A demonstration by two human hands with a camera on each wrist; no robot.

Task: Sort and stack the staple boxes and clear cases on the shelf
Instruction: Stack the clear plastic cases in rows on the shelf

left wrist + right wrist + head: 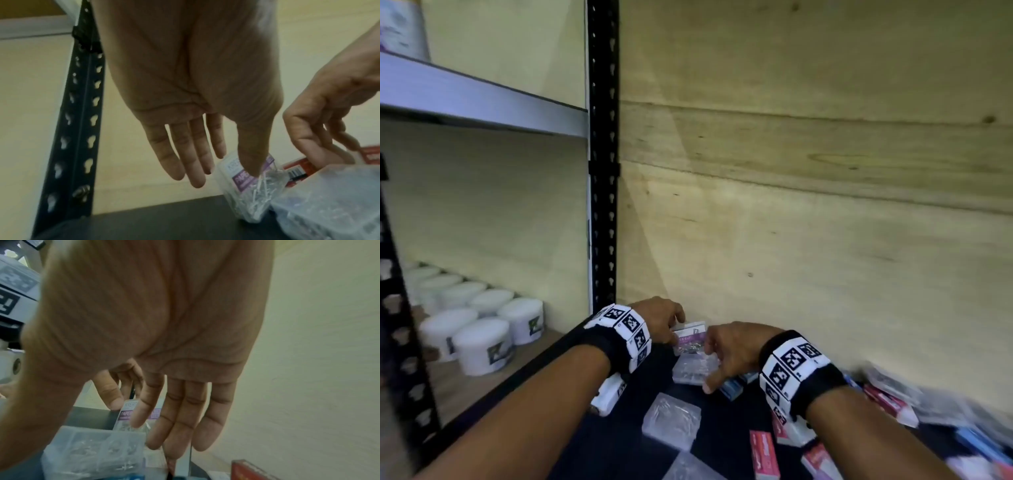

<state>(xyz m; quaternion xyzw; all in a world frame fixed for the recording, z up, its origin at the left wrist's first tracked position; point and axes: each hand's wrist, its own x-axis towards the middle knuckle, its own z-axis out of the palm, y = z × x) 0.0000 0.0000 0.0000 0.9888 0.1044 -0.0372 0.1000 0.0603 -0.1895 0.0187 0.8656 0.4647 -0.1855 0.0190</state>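
Note:
A clear case with a purple label (689,337) stands on edge at the back of the black shelf (619,445), close to the wooden wall. My left hand (664,323) is at its left top corner with straight fingers, and the thumb (252,155) touches the case (255,186). My right hand (726,353) is at its right side, fingers straight, with the index finger (144,405) in front of the label (125,414). A second clear case (693,368) lies flat just in front. Another clear case (671,416), red staple boxes (763,452) and blue boxes (732,389) lie around.
A black perforated upright (602,171) stands left of my hands. Beyond it, white tubs (482,339) fill the neighbouring shelf under a grey shelf board (482,99). A blurred pile of boxes and cases (935,414) covers the shelf's right side.

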